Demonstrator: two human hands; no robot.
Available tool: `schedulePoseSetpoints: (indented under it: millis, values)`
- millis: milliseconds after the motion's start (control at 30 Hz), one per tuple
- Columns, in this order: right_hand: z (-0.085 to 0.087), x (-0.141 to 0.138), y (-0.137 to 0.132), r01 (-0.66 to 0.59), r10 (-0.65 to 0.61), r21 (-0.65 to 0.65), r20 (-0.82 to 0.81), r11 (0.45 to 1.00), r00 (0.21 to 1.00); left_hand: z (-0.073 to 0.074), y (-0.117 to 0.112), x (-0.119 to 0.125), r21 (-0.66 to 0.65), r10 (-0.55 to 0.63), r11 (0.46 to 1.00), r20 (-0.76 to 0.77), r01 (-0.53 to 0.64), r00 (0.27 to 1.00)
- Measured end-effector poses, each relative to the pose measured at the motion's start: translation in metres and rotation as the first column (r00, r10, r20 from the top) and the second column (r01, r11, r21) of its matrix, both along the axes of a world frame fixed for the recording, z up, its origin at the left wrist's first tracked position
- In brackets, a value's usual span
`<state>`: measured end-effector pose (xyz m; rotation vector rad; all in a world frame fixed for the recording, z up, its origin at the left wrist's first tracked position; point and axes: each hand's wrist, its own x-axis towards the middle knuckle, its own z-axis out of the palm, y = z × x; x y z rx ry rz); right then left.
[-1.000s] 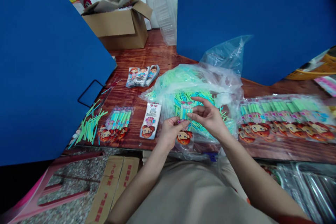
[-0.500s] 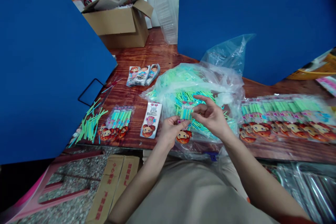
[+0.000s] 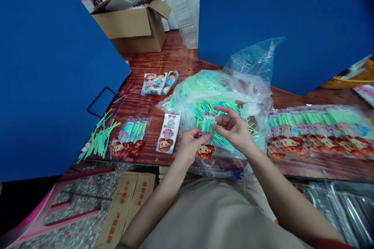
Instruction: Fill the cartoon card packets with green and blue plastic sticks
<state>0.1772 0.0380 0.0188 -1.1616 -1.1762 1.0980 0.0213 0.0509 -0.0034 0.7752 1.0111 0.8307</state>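
My left hand (image 3: 189, 143) pinches a small printed packet (image 3: 205, 151) with a cartoon face low on it and green and blue sticks (image 3: 208, 125) standing in its upper part. At the packet's right edge is my right hand (image 3: 235, 129), its thumb and a bent finger drawn together there and its forefinger stretched out above. Just behind both hands lies an opened clear plastic bag (image 3: 187, 99) full of loose green and blue sticks (image 3: 230, 144). A stack of flat printed packets (image 3: 168, 134) rests left of my left hand.
Filled packets overlap in a long row (image 3: 315, 132) on the right and in a small pile (image 3: 131, 136) on the left. Loose sticks (image 3: 102, 136) lie at the table's left edge. Folded printed packets (image 3: 159, 83) and an open cardboard box (image 3: 131, 27) are farther back. Blue panels (image 3: 277, 19) flank the table.
Almost nothing differs. The packet and my hands have barely shifted, and my right hand's fingers sit slightly farther left against the packet.
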Motion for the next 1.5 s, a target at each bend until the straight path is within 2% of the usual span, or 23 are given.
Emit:
schedulePoseSetpoints:
  millis: [200,533,833,1000,1067,1167,1233,1300,1367,1500]
  values:
    - [0.001,-0.003,0.002,0.002,-0.002,-0.024,0.030,1.000,1.000,0.000,0.001,0.001,-0.002,-0.008,1.000,0.007,0.008,1.000]
    - [-0.006,-0.001,0.002,0.001,-0.001,0.011,-0.040,1.000,0.999,0.002,-0.002,0.002,0.015,-0.008,1.000,0.029,0.007,1.000]
    - [-0.009,-0.001,0.002,0.016,-0.015,0.011,-0.081,1.000,0.997,-0.003,-0.001,0.000,0.212,0.052,0.977,-0.055,-0.039,0.997]
    - [-0.008,0.001,0.001,0.011,-0.010,0.017,-0.085,1.000,0.996,-0.003,-0.001,-0.001,0.218,0.088,0.974,-0.109,-0.062,0.990]
    - [-0.007,0.009,0.003,0.050,-0.049,0.016,-0.088,0.999,0.995,-0.001,0.001,-0.004,0.198,0.114,0.976,-0.119,-0.089,0.986]
    - [-0.012,0.032,0.013,0.203,-0.203,0.025,-0.010,0.979,0.979,0.002,0.007,-0.012,0.183,0.196,0.967,-0.093,-0.177,0.976]
    - [-0.020,0.048,0.020,0.278,-0.286,0.069,0.199,0.958,0.937,0.004,0.012,-0.019,0.173,0.259,0.954,-0.054,-0.246,0.964]
    - [-0.030,0.061,0.026,0.266,-0.274,0.086,0.474,0.960,0.837,0.005,0.016,-0.025,0.160,0.307,0.941,-0.025,-0.299,0.951]
    - [-0.038,0.066,0.031,0.218,-0.214,0.078,0.668,0.973,0.713,0.006,0.018,-0.030,0.155,0.333,0.933,-0.022,-0.326,0.943]
    - [-0.047,0.056,0.037,0.092,-0.077,0.036,0.863,0.995,0.500,0.003,0.018,-0.031,0.165,0.313,0.940,-0.063,-0.299,0.948]
